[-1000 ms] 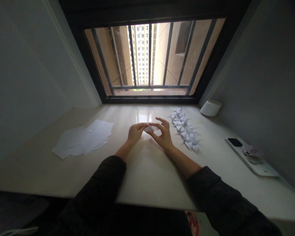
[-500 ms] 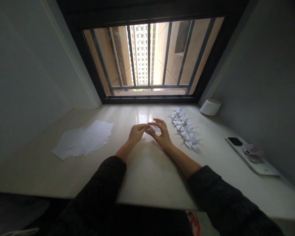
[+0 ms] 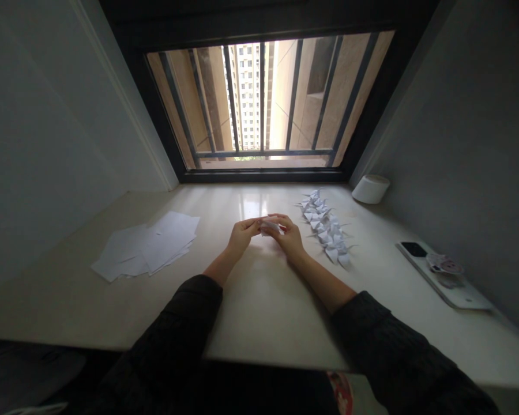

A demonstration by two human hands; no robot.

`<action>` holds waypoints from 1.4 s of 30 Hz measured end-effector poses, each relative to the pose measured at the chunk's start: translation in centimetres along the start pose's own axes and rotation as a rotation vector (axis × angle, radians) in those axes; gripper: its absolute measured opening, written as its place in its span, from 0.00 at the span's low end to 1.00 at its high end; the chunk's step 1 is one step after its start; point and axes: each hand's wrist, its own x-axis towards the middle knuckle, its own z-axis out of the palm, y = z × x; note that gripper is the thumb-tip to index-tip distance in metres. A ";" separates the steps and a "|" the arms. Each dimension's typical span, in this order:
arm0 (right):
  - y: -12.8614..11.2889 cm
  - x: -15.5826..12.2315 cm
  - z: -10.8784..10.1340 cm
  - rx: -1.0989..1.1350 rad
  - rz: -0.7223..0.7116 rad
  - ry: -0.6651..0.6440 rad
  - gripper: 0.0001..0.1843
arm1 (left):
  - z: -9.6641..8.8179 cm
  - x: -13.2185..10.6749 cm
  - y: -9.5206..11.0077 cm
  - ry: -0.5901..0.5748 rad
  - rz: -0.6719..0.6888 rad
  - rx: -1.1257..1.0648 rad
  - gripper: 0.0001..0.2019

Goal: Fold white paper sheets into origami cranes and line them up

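Observation:
A small folded white paper piece [image 3: 268, 226] is pinched between both hands just above the pale table [image 3: 259, 300]. My left hand [image 3: 241, 234] grips its left end with curled fingers. My right hand [image 3: 290, 235] closes over its right side, fingers bent down onto it. Most of the paper is hidden by the fingers. A row of several finished white paper cranes [image 3: 325, 228] lies just right of my right hand.
Loose white sheets [image 3: 147, 245] are spread on the table at the left. A white round container [image 3: 371, 188] stands at the back right. A phone on a white tablet [image 3: 443, 274] lies along the right wall. A barred window [image 3: 263, 104] is straight ahead.
The fingers of my right hand, raised and spread a second ago, have curled down onto the paper. Both hands have drawn slightly closer together.

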 end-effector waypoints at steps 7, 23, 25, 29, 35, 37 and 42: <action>0.3 0.2 0.1 0.209 0.226 0.055 0.16 | -0.3 0.5 0.1 0.110 -0.035 -0.164 0.23; 0.3 0.3 -0.2 0.235 0.222 0.110 0.24 | -0.8 0.4 0.4 0.105 0.028 0.100 0.22; 0.4 0.3 -0.2 0.200 0.213 0.099 0.24 | -0.8 0.4 0.3 0.115 0.007 0.113 0.22; 0.7 0.4 -0.2 0.209 0.191 0.087 0.22 | -0.7 0.3 0.0 0.120 -0.026 0.130 0.21; 0.8 0.4 0.0 0.279 0.204 0.096 0.22 | 0.0 0.0 -0.1 0.128 0.081 0.192 0.20; 0.8 0.3 0.1 0.280 0.220 0.106 0.22 | 0.1 -0.1 -0.1 0.159 0.152 0.265 0.18; 0.7 0.3 0.1 0.275 0.202 0.124 0.22 | 0.2 -0.5 -0.1 0.209 0.236 0.452 0.15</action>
